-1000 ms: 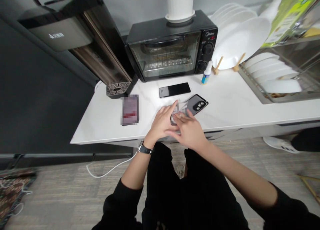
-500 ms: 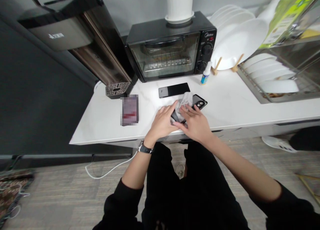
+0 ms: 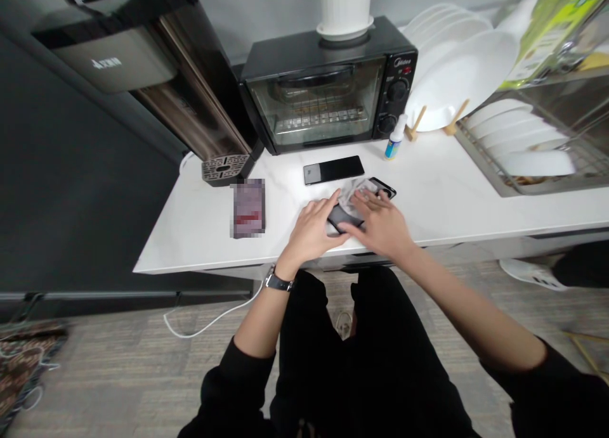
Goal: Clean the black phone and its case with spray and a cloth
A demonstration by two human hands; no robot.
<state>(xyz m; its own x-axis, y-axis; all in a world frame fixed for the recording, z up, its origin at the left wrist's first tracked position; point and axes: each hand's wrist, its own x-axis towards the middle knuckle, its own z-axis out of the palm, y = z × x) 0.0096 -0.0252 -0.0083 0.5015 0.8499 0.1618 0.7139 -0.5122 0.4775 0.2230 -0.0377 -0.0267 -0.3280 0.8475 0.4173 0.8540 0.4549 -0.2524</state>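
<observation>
The left hand (image 3: 310, 231) clamps the phone case (image 3: 342, 219); the right hand (image 3: 384, 227), spread over cloth (image 3: 350, 191), has slid rightward.

Phone case (image 3: 343, 219) partly hidden under cloth (image 3: 351, 193); pot (image 3: 345, 6) cropped above.

A white pot (image 3: 346, 6) on a saucer (image 3: 345, 35) tops a black toaster oven (image 3: 323, 96), flanked at left by a tall dispenser (image 3: 195, 105) with a slotted tray (image 3: 223, 168) and at right by upright white plates (image 3: 469, 77) behind wooden pegs (image 3: 457, 116); more dishes (image 3: 516, 130) stand nearby.
</observation>
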